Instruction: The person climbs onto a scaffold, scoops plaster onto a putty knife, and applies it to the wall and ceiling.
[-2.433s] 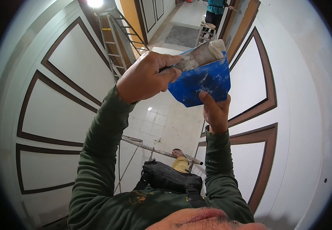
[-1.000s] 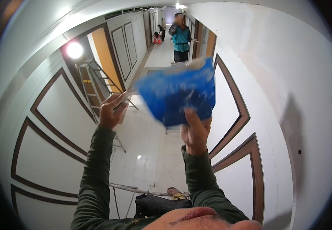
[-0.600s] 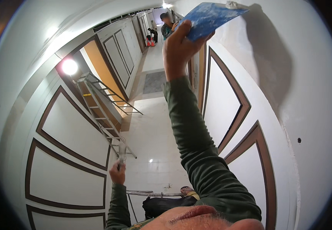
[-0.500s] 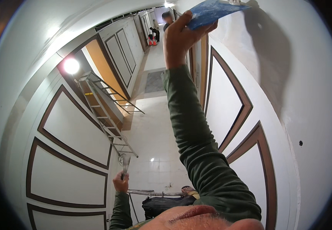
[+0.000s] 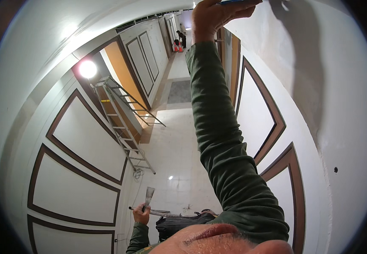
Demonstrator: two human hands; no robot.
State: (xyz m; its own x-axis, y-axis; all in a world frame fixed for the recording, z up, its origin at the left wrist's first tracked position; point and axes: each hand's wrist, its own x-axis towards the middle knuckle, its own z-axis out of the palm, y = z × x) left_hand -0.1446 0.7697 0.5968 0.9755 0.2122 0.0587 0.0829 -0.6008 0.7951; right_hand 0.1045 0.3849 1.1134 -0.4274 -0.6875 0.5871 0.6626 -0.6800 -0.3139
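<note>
The left hand (image 5: 141,215) grips a scraper (image 5: 149,194), its blade pointing up, nearer the person than the foot of the ladder (image 5: 122,127). The right hand (image 5: 217,19), arm stretched out, is well to the right of and higher than the ladder, fingers closed on a blue sheet (image 5: 232,1) that shows only a thin edge. A bright lamp (image 5: 87,69) glows just above the ladder's top; a black bag (image 5: 181,225) lies to the right of its foot, nearer the person.
</note>
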